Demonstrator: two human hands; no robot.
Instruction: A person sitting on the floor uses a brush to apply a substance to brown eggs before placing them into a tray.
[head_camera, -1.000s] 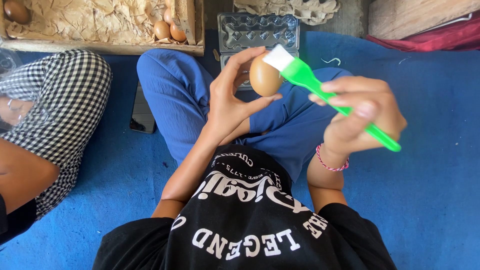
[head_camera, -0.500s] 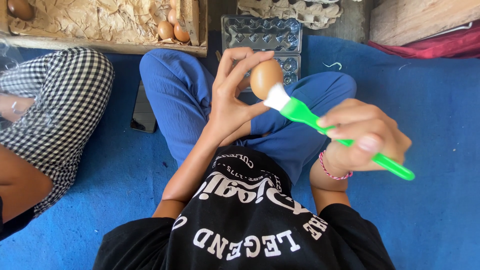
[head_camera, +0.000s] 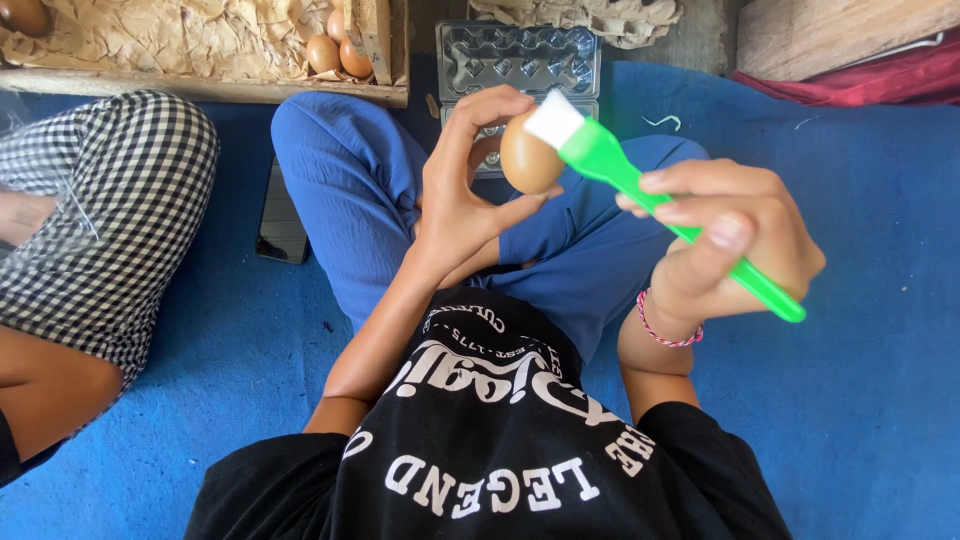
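Note:
My left hand (head_camera: 470, 190) holds a brown egg (head_camera: 527, 160) by its fingertips above my crossed legs in blue trousers. My right hand (head_camera: 735, 235) grips a green brush (head_camera: 640, 190) by the handle. Its white bristles rest against the egg's upper right side. A clear plastic egg tray (head_camera: 515, 55) lies on the floor just beyond the egg.
A wooden crate (head_camera: 200, 45) lined with crumpled brown paper holds several brown eggs (head_camera: 335, 50) at the far left. Another person in checked shorts (head_camera: 100, 210) sits to my left. A dark phone (head_camera: 280, 225) lies by my knee on the blue mat (head_camera: 880, 380).
The brush head has swept across the egg, from its upper right down its lower side and back up. My left hand shifted slightly with the egg.

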